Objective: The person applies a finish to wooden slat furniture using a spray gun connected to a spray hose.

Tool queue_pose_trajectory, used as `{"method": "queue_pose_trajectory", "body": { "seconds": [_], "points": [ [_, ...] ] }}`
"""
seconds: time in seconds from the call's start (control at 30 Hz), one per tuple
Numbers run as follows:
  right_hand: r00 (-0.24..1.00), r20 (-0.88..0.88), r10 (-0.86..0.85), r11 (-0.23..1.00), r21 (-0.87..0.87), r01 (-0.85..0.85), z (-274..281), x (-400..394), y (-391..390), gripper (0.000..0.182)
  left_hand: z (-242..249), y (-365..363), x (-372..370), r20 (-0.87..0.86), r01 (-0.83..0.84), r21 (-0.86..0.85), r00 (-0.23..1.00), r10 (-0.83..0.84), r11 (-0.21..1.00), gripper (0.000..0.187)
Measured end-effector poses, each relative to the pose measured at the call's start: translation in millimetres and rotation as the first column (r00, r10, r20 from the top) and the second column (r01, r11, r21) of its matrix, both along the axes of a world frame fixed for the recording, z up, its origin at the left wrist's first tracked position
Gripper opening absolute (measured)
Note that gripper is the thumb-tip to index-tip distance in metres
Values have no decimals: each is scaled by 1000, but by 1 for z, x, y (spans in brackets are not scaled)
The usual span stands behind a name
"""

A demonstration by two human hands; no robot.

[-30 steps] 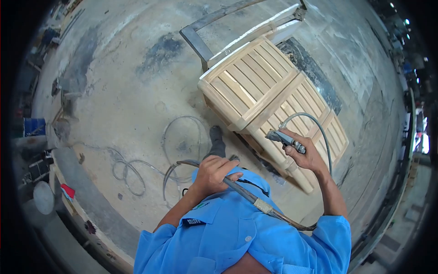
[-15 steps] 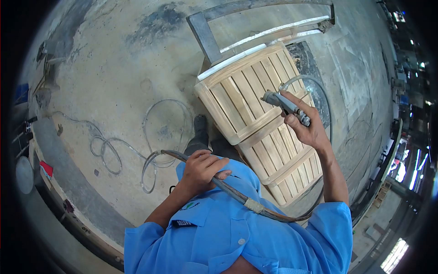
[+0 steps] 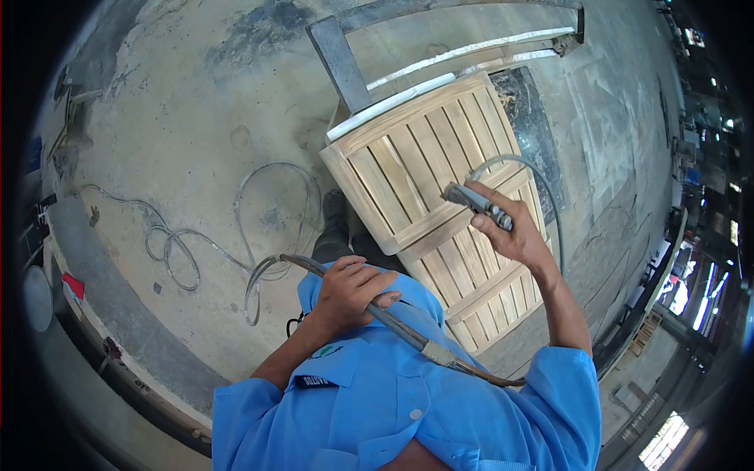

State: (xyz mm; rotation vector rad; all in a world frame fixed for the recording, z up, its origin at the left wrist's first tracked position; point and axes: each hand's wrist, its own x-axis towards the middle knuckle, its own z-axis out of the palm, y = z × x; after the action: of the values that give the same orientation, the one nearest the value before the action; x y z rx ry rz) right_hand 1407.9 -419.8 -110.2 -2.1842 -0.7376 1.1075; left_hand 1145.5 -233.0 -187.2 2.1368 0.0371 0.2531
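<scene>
Holding a metal spray gun (image 3: 481,206) in the right hand (image 3: 514,231), thumb and fingers closed around its body; trigger pressure cannot be told. Gun appears above slatted wooden panels (image 3: 420,157), nozzle end toward image left; gap to the slats unclear. Thin grey hose (image 3: 542,177) arcs from gun past right wrist. Left hand (image 3: 353,294) wraps a thicker dark hose (image 3: 397,326), which crosses the blue shirt (image 3: 369,400), pale binding partway along. Panels sit ahead of the boots, beside a metal frame (image 3: 339,67). Loose hose coils (image 3: 169,247) lie on concrete floor, left.
</scene>
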Motion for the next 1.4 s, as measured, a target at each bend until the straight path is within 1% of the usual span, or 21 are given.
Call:
{"method": "queue_pose_trajectory", "body": {
  "seconds": [0.07,0.13,0.17,0.3,0.37,0.4,0.47,0.5,0.6,0.7,0.77,0.8,0.87,1.0,1.07,1.23,1.3,1.4],
  "points": [
    [1000,-23,-3,1000,-1,3,-2,7,14,61,3,4,-2,-17,-24,17,1000,24,1000,26],
    [998,59,14,983,184,-24,-6,11,24,61,3,6,-6,-22,-47,25,999,48,999,26],
    [994,106,38,977,206,-60,-8,13,26,60,3,7,-7,-20,-68,25,997,69,997,27],
    [991,121,52,976,206,-76,-12,13,26,59,3,4,-11,-40,-78,24,996,79,997,27],
    [1000,7,-18,997,76,18,-10,8,21,58,2,2,-10,-51,-73,24,996,74,997,26],
    [1000,8,-16,997,73,16,-10,5,16,58,1,2,-10,-50,-75,20,996,76,997,26],
    [998,68,20,999,50,-23,-10,-3,0,59,-1,0,-9,-22,-73,31,997,74,997,27],
    [992,118,41,992,112,-55,-12,-7,-6,59,-2,-2,-8,-19,-73,27,997,74,997,27],
    [995,98,5,997,73,-13,-2,-10,-8,59,-2,-6,-8,5,-47,17,999,47,999,27],
    [992,123,-7,991,137,-10,-4,-6,7,57,0,-7,-9,-23,-13,-6,1000,13,1000,26],
    [990,139,-2,979,204,-27,-13,-3,15,55,3,-4,-12,-4,-44,9,999,44,999,25],
    [990,138,-5,978,209,-24,-16,-4,17,55,3,-4,-14,-6,-41,14,999,41,999,25],
    [995,91,-29,986,168,14,-20,-6,15,55,2,-4,-17,-6,-49,29,999,49,998,25],
    [990,142,2,991,135,-22,-16,-22,-18,56,-3,-12,-20,4,-65,24,998,65,998,28],
    [992,127,-18,998,63,10,-9,-31,-31,57,-4,-16,-20,1,-43,9,999,43,999,29],
    [991,137,-1,997,74,-9,-8,-32,-26,57,-2,-21,-16,33,-25,-1,999,25,1000,28],
    [986,166,-30,982,188,-1,-9,-32,-18,57,0,-22,-16,45,-20,8,999,19,1000,28],
    [984,176,-24,985,173,-7,-17,-31,-26,56,3,-24,-16,51,-24,-3,998,24,1000,27]
  ]
}}
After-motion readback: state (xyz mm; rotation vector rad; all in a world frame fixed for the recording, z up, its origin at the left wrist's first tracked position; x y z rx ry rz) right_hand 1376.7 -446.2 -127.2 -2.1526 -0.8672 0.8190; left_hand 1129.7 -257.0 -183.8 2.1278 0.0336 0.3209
